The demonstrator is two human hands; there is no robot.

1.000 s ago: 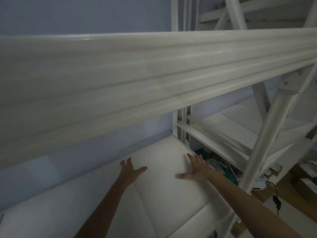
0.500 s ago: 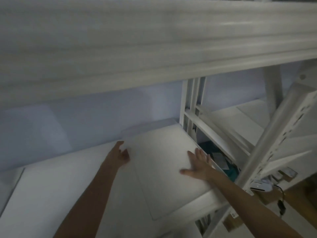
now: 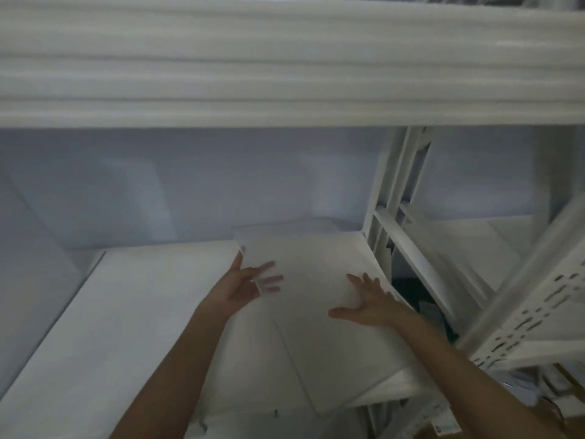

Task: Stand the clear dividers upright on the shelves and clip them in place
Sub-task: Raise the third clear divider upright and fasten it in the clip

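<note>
A clear divider (image 3: 311, 270) lies nearly flat on the right end of the white shelf (image 3: 126, 312), its near corner overhanging the shelf's front edge. My left hand (image 3: 243, 288) grips the divider's left edge: the thumb is on top and the fingers show blurred through the sheet from beneath. That left edge looks slightly raised off the shelf. My right hand (image 3: 368, 304) rests flat on the divider's right side with fingers spread, near the shelf's right end.
A thick white beam of the upper shelf (image 3: 285, 74) spans the top of the view, close overhead. White uprights (image 3: 391, 191) stand at the shelf's right end, and a perforated post (image 3: 538, 312) is nearer. The neighbouring bay's shelf (image 3: 468, 248) lies to the right.
My left hand went from lying flat on the shelf to the divider's left edge and slid its fingers under it. My right hand stayed flat on the divider. The view has dropped lower.
</note>
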